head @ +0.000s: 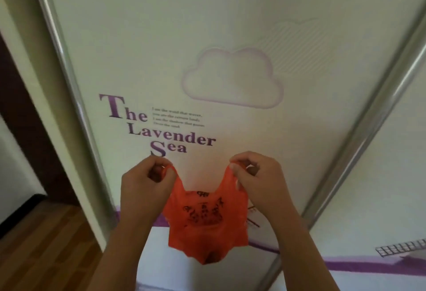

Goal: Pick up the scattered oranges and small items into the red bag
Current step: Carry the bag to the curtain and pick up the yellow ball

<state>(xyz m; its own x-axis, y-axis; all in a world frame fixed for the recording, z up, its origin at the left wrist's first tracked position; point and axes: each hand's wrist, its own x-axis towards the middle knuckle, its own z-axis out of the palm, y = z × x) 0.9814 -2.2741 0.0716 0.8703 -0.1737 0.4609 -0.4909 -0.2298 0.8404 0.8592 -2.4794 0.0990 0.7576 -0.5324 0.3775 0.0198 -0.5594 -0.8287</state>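
A red plastic bag [206,223] with black print hangs in the air in front of me, held up by its two handles. My left hand [147,182] pinches the left handle between thumb and curled fingers. The right handle is pinched the same way by my right hand [258,175]. The bag's body sags below both hands and looks flat. No oranges or small items are in view.
Straight ahead stands a white sliding wardrobe door [207,48] with a cloud drawing and purple lettering, framed by metal rails [69,78]. Wooden floor [41,249] shows at the lower left. A small grid-like object [401,247] sits at the lower right.
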